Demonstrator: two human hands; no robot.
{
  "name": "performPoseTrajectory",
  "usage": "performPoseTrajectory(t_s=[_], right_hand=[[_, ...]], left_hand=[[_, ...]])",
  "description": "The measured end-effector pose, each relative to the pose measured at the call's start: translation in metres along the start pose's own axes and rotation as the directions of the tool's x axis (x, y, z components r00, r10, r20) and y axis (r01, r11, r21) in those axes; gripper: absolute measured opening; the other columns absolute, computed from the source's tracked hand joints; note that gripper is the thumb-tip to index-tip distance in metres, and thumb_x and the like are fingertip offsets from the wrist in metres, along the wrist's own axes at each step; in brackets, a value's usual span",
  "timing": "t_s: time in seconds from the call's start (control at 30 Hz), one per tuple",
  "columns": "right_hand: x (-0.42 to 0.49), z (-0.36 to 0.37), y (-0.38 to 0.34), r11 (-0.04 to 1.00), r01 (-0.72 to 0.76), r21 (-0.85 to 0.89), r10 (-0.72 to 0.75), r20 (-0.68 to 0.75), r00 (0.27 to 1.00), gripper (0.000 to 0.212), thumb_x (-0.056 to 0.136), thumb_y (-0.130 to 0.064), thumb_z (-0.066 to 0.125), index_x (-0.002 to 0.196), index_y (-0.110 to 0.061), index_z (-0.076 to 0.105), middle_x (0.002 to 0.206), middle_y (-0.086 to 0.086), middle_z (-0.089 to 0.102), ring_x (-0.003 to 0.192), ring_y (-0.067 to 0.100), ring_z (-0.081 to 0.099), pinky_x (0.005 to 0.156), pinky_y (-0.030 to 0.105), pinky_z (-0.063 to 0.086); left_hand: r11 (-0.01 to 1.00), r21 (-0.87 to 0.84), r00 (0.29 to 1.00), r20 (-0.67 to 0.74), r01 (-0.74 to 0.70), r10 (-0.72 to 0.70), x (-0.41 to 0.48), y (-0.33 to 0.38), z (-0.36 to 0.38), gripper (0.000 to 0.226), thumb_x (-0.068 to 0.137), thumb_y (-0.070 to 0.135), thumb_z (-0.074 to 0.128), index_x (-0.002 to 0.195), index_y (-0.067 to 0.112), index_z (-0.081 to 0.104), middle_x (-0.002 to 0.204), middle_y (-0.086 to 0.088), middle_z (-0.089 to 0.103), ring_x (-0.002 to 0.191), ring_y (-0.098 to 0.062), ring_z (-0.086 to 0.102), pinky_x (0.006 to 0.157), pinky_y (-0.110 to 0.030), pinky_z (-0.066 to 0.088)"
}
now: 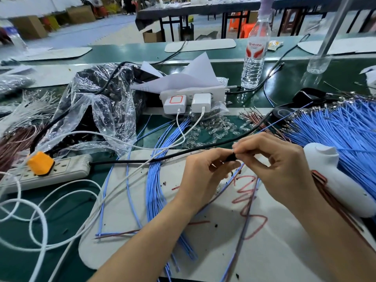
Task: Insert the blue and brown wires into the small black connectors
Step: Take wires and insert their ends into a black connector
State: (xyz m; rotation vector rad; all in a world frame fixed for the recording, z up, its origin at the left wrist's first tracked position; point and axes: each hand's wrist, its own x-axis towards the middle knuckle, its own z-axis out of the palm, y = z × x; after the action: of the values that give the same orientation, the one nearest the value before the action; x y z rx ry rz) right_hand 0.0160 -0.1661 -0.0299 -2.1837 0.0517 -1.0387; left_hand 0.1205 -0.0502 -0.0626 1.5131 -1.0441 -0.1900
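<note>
Over the pale work mat [126, 200], the left hand [203, 176] and right hand [280, 165] meet, curled fingertips of both pinching a small black connector [232, 158] between them, its blue and brown wire pair [234, 261] trailing down toward the person.

Bkgd: large workshop hall, even diffuse light. Green-topped table [126, 53] runs L–R across view. Beyond it, blue-grey floor [81, 31]. Long dark rear table [183, 9] on black legs. Cardboard boxes [30, 26] rear L; open box [151, 36] beside the legs. Orange plastic stools [237, 23] rear R.
</note>
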Motion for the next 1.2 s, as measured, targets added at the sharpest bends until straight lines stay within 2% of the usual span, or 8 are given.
performPoseTrajectory(t_s=[0.07,0.13,0.33,0.43,0.6,0.8,0.97,1.2], right_hand=[[0.0,-0.001,0.0,1.0,-0.018,0.006,0.018,0.022,1.0,0.01,0.078,-0.002,0.069,0.083,-0.01,0.07,0.086,-0.002,0.07,0.08,0.011,0.067,0.076,0.029,0.055],[0.0,-0.002,0.001,0.973,-0.178,0.148,0.172,0.055,0.984,0.021,0.079,0.002,0.072,0.084,-0.019,0.07,0.082,-0.004,0.072,0.079,0.011,0.069,0.078,0.025,0.055],[-0.001,0.003,0.003,0.706,-0.454,0.543,0.474,0.114,0.873,0.017,0.071,-0.017,0.07,0.084,-0.007,0.07,0.083,0.009,0.074,0.076,0.016,0.068,0.074,0.022,0.056],[-0.003,0.007,0.004,0.617,-0.503,0.606,0.524,0.16,0.836,0.019,0.066,-0.024,0.072,0.08,-0.01,0.073,0.083,0.012,0.073,0.078,0.022,0.067,0.077,0.029,0.056],[-0.004,0.006,0.006,0.617,-0.515,0.595,0.538,0.159,0.828,0.016,0.068,-0.02,0.07,0.078,-0.008,0.073,0.075,0.012,0.071,0.069,0.019,0.067,0.065,0.024,0.056],[-0.003,0.01,0.003,0.428,-0.55,0.717,0.574,0.255,0.778,0.012,0.067,-0.019,0.068,0.072,-0.011,0.075,0.087,0.008,0.071,0.079,0.018,0.065,0.064,0.025,0.055],[-0.002,0.011,0.002,0.467,-0.538,0.702,0.543,0.253,0.801,0.018,0.064,-0.027,0.071,0.073,-0.013,0.076,0.085,0.007,0.071,0.082,0.018,0.067,0.069,0.026,0.057],[-0.003,0.005,0.009,0.639,-0.466,0.613,0.472,0.166,0.866,0.012,0.077,-0.017,0.062,0.082,-0.009,0.07,0.086,0.005,0.072,0.082,0.016,0.067,0.074,0.025,0.056]], left_hand=[[0.999,0.036,1.0,0.003,-0.006,0.006,0.0,0.001,-0.001,0.017,0.081,0.009,0.072,0.098,0.01,0.073,0.07,0.016,0.062,0.053,-0.002,0.053,0.056,-0.017,0.047],[0.997,0.072,1.0,0.006,-0.019,0.019,0.0,0.001,-0.001,0.017,0.082,0.011,0.071,0.099,0.009,0.073,0.069,0.02,0.06,0.052,-0.001,0.05,0.055,-0.016,0.045],[0.99,0.139,0.999,-0.018,-0.025,0.027,0.001,-0.002,-0.001,0.019,0.084,0.017,0.07,0.102,0.011,0.074,0.07,0.023,0.061,0.057,0.004,0.051,0.057,-0.018,0.042],[0.977,0.2,0.996,-0.034,-0.073,0.082,0.0,-0.004,-0.001,0.019,0.084,0.019,0.068,0.1,0.011,0.074,0.079,0.014,0.067,0.063,0.003,0.055,0.062,-0.012,0.042],[0.956,0.252,0.987,-0.023,-0.15,0.161,-0.001,-0.004,0.0,0.021,0.084,0.02,0.067,0.102,0.009,0.073,0.091,0.003,0.073,0.072,0.014,0.051,0.068,-0.009,0.041],[0.943,0.28,0.978,-0.057,-0.177,0.201,-0.002,-0.005,0.002,0.023,0.084,0.022,0.068,0.101,0.008,0.072,0.084,0.001,0.07,0.068,0.013,0.048,0.065,-0.012,0.043],[0.936,0.306,0.978,-0.058,-0.173,0.2,-0.002,-0.002,0.001,0.023,0.084,0.023,0.068,0.101,0.009,0.072,0.08,0.0,0.069,0.058,-0.004,0.05,0.059,-0.024,0.047],[0.944,0.296,0.984,-0.051,-0.147,0.169,-0.002,0.002,0.002,0.028,0.087,0.027,0.064,0.106,0.009,0.072,0.082,0.0,0.069,0.062,-0.008,0.053,0.06,-0.022,0.044]])
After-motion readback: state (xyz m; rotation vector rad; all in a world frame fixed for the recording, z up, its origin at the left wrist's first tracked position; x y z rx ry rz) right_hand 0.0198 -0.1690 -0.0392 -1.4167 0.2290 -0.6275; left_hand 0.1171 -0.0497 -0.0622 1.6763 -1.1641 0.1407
